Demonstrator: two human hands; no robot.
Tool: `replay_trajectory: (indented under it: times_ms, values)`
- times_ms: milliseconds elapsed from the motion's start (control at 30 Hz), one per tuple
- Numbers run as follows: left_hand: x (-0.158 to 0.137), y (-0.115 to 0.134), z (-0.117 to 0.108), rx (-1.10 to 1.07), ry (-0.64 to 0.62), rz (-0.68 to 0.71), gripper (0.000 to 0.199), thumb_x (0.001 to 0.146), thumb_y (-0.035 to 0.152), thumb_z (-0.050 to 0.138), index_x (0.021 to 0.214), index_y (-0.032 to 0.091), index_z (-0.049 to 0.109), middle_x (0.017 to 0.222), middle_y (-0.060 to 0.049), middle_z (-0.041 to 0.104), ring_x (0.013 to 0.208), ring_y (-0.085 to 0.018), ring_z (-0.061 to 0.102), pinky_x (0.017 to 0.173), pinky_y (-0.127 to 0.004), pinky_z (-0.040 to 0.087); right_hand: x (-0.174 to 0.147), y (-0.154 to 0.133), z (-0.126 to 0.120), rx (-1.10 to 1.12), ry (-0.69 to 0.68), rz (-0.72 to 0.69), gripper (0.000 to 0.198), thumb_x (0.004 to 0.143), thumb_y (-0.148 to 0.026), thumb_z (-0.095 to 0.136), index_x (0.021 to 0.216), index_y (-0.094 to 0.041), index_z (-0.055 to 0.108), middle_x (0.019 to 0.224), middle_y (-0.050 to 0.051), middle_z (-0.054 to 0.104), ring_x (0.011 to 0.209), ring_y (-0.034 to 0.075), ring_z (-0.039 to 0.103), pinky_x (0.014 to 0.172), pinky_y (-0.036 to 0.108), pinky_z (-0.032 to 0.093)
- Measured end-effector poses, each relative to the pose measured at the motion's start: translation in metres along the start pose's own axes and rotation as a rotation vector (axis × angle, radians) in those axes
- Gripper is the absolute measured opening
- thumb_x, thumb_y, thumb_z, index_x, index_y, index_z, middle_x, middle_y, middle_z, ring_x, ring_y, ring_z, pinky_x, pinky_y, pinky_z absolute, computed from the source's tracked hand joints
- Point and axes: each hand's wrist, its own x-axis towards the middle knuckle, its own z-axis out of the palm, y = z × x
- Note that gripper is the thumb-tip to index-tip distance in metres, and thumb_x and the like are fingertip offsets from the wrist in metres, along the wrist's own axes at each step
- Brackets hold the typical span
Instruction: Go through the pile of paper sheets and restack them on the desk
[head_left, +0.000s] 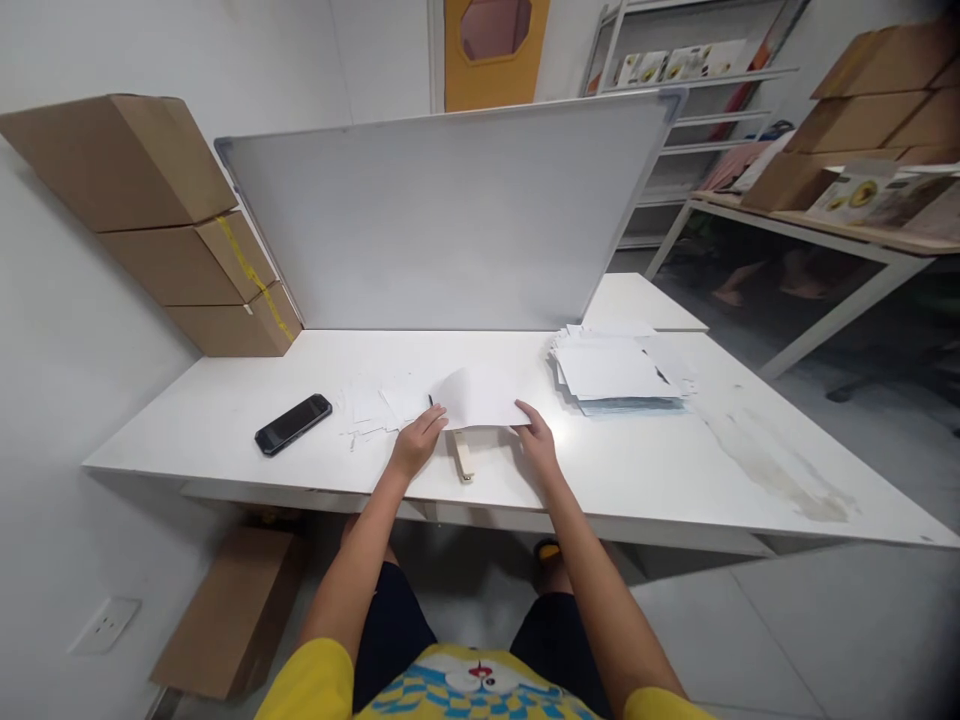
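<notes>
Between my two hands is a white sheet of paper (491, 397), curled up a little toward its left side. My left hand (420, 440) pinches its left edge, and my right hand (536, 435) grips the right edge. Partly under the paper, a cream-coloured stapler (463, 457) lies on the table, its near end showing. The tip of a thin dark object sticks up beside my left fingertips; I cannot make out what it is. Left of my left hand lie several torn paper scraps (375, 405).
A black phone (293, 424) lies on the white table (637, 470) at the left. A stack of papers (615, 368) sits to the right. Behind stands a whiteboard (450, 220), with cardboard boxes (161, 165) piled at its left. Another table (832, 230) holds more boxes.
</notes>
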Motion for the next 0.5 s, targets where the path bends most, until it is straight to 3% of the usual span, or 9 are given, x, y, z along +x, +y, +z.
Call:
replay_trajectory:
  times_ms: [133,233,333,500]
  values:
    - [-0.0019,-0.0015,0.0038,0.035,-0.017,-0.005,0.028,0.095,0.013,0.039,0.108,0.021,0.062,0.12,-0.009,0.066,0.122,-0.019,0.056,0.098,-0.036,0.054,0.0004,0.0004,-0.008,0.31,-0.017,0.063,0.053,0.079,-0.036,0.051,0.128,-0.016,0.057,0.098,0.009,0.069,0.091,0.023,0.063,0.087,0.039,0.05]
    - [-0.0026,-0.0005,0.0031,0.041,-0.02,0.01,0.028,0.095,0.013,0.039,0.107,0.021,0.063,0.118,-0.01,0.067,0.12,-0.019,0.058,0.097,-0.036,0.054,-0.0001,0.0005,-0.0095,0.474,0.048,0.089,0.044,0.078,-0.043,0.055,0.114,-0.02,0.064,0.106,0.007,0.066,0.091,0.021,0.061,0.084,0.038,0.052]
    - [-0.0019,0.0008,-0.0001,0.042,-0.014,0.017,0.03,0.093,0.01,0.039,0.108,0.021,0.062,0.118,-0.01,0.066,0.12,-0.019,0.058,0.097,-0.036,0.054,0.0005,0.0023,-0.0079,0.482,0.129,0.108,0.039,0.07,-0.039,0.064,0.106,-0.023,0.065,0.096,0.003,0.065,0.087,0.019,0.06,0.075,0.032,0.052]
    - [0.0018,-0.0005,-0.0033,0.052,0.005,-0.017,0.029,0.089,0.012,0.042,0.108,0.02,0.062,0.116,-0.011,0.067,0.115,-0.021,0.06,0.092,-0.036,0.055,0.0013,0.0031,-0.0039,0.46,0.174,0.186,0.055,0.067,-0.036,0.065,0.12,-0.027,0.056,0.083,-0.001,0.057,0.077,0.016,0.06,0.063,0.026,0.052]
